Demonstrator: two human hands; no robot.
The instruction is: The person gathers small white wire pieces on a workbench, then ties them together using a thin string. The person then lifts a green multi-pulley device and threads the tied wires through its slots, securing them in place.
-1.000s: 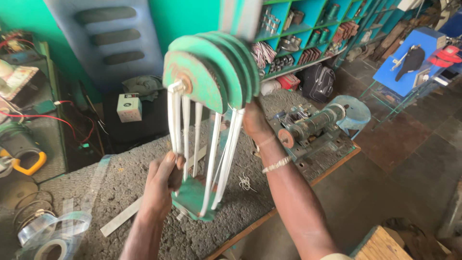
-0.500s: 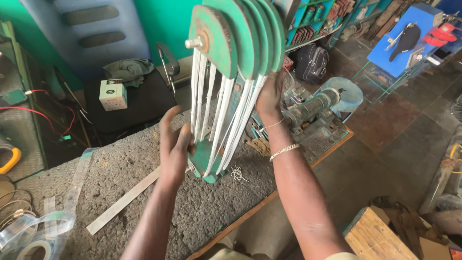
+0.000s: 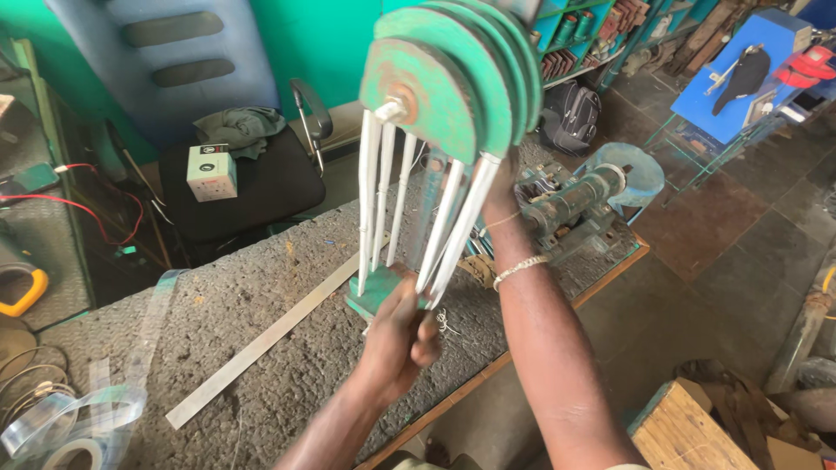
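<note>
Head view: two hands on a green frame w/ white rods, stood on the bench (image 3: 261, 287).
Left hand (image 3: 399, 335) is curled tight round the frame (image 3: 444, 96) base; right hand (image 3: 498, 196) sits behind the rods (image 3: 374, 200), grip prob. closed but hidden. Metal strip (image 3: 261, 348) lies just left.

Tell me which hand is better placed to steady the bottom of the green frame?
Left. The left hand already touches the green base of the green metal frame with white rods; the right hand sits higher, behind the rods.
</note>
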